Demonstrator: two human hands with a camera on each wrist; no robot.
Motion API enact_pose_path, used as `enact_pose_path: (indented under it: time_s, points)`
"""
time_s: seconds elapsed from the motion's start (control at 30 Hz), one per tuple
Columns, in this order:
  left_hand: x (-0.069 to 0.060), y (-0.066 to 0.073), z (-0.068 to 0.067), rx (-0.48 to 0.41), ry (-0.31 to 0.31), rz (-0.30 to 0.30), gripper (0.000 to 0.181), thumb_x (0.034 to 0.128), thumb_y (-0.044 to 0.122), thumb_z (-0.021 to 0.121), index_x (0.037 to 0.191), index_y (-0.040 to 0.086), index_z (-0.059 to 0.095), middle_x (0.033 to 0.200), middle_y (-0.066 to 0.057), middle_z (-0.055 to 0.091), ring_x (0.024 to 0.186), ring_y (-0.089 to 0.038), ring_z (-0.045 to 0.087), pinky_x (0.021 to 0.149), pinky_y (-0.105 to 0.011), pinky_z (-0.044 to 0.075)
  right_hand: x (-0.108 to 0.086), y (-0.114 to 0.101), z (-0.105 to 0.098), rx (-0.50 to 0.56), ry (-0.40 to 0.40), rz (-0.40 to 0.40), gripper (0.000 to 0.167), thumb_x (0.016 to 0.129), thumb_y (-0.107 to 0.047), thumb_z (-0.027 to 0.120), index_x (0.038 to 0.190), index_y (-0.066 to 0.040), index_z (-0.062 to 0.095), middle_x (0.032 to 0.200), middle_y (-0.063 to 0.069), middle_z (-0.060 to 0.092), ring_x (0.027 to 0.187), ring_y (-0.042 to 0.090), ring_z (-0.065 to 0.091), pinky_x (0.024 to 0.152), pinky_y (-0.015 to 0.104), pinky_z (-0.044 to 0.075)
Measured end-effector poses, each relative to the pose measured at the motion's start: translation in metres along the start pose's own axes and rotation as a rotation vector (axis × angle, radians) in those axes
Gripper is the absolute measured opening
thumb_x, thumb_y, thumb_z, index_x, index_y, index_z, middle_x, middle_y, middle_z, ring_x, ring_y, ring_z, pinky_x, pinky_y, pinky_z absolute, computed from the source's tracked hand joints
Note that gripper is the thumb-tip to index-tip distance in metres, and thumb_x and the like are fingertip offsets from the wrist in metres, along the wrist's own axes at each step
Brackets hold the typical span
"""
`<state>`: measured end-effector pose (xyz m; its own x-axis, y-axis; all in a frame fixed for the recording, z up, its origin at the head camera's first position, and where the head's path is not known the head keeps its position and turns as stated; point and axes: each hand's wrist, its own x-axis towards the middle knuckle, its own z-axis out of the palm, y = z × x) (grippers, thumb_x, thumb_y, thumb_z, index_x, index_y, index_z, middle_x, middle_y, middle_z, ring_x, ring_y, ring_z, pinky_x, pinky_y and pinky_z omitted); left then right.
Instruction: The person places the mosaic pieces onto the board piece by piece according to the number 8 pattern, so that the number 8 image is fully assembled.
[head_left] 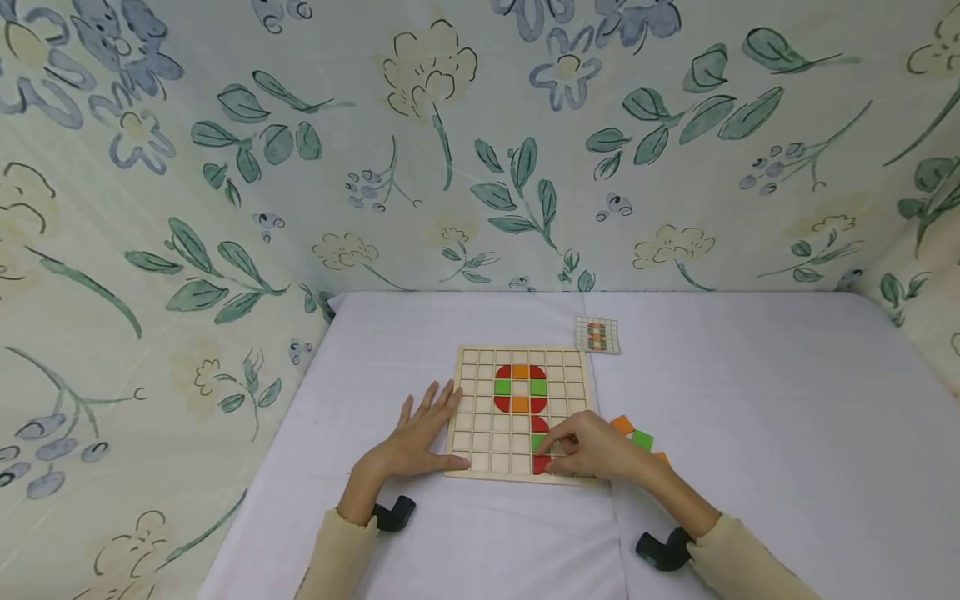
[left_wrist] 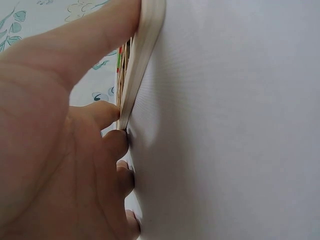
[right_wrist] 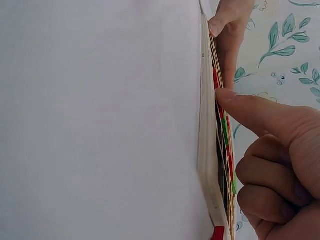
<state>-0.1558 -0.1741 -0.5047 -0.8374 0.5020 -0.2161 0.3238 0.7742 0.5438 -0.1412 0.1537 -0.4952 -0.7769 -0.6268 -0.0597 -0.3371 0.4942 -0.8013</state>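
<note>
A wooden grid board (head_left: 480, 442) lies on the white cloth, with red, green and orange tiles set in a ring in its upper part. Below the ring, a red rounded tile (head_left: 539, 424), a green tile (head_left: 537, 439) and a lower red tile (head_left: 539, 464) run down one column. My left hand (head_left: 420, 437) spreads its fingers along the board's left side, thumb at the near corner. My right hand (head_left: 592, 446) has thumb and index finger at the lower red tile, its other fingers curled in the right wrist view. The board is edge-on there, so the grip is partly hidden.
Beside the right forearm lie a loose orange tile (head_left: 622, 425), a green tile (head_left: 642, 440) and another orange tile (head_left: 662, 457), partly covered. A small pattern card (head_left: 597, 335) sits by the board's far right corner. Flowered cloth (head_left: 420, 217) rises behind the table.
</note>
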Motion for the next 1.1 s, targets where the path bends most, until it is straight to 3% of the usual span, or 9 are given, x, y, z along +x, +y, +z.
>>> enact_pose_path:
  time_s: [0.33, 0.5, 0.83, 1.1]
  points:
    - [0.001, 0.0, 0.0, 0.003, -0.002, -0.003, 0.115, 0.0859, 0.056, 0.079, 0.168, 0.015, 0.01, 0.176, -0.004, -0.001, 0.163, -0.031, -0.012, 0.127, -0.066, -0.011, -0.008, 0.001, -0.005, 0.037, 0.029, 0.034, 0.017, 0.086, -0.018, 0.085, 0.102, -0.015, 0.081, 0.056, -0.01, 0.031, 0.053, 0.0, 0.029, 0.054, 0.016, 0.029]
    - [0.001, 0.0, 0.0, 0.003, -0.004, -0.001, 0.115, 0.0855, 0.056, 0.079, 0.168, 0.015, 0.01, 0.176, -0.005, -0.001, 0.163, -0.031, -0.012, 0.127, -0.067, -0.011, -0.026, 0.01, -0.023, 0.056, 0.099, 0.119, 0.02, 0.088, -0.018, 0.083, 0.107, -0.013, 0.081, 0.06, -0.009, 0.035, 0.054, 0.0, 0.033, 0.052, 0.017, 0.032]
    - [0.002, -0.002, 0.002, 0.004, 0.0, 0.008, 0.115, 0.0854, 0.058, 0.078, 0.168, 0.016, 0.01, 0.176, -0.004, -0.001, 0.163, -0.032, -0.011, 0.127, -0.067, -0.01, -0.065, 0.026, -0.055, -0.035, 0.252, 0.284, 0.026, 0.088, -0.02, 0.083, 0.112, -0.012, 0.079, 0.059, -0.008, 0.032, 0.05, 0.003, 0.032, 0.047, 0.017, 0.028]
    - [0.001, -0.001, 0.0, 0.009, -0.005, -0.004, 0.116, 0.0857, 0.057, 0.079, 0.168, 0.016, 0.009, 0.176, -0.003, -0.002, 0.163, -0.031, -0.011, 0.127, -0.066, -0.011, -0.078, 0.036, -0.063, -0.086, 0.34, 0.336, 0.033, 0.084, -0.023, 0.087, 0.114, -0.012, 0.079, 0.059, -0.007, 0.031, 0.054, 0.007, 0.033, 0.049, 0.022, 0.029]
